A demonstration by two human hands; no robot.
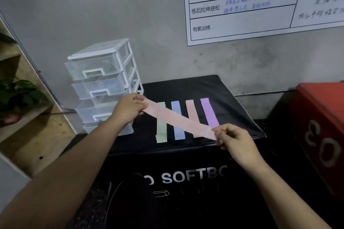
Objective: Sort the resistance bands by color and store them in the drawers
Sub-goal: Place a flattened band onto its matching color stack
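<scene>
— Pink resistance band (178, 119)?
— Held up above the black soft box (186, 87), stretched slantwise between left hand (130, 109) and right hand (236, 143); fingers (221, 132) of each pinched on one end.
— And the others?
— Laid side by side toward the front edge: green stack (161, 126), blue stack (177, 113), pink stack (191, 108), purple stack (209, 112). Plastic drawer unit (100, 83) at the left edge.

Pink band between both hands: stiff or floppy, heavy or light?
Probably floppy: the pink band is thin and flat, held straight only by the left hand and right hand pinching its ends. Likely light: fingertip pinches carry it.
</scene>
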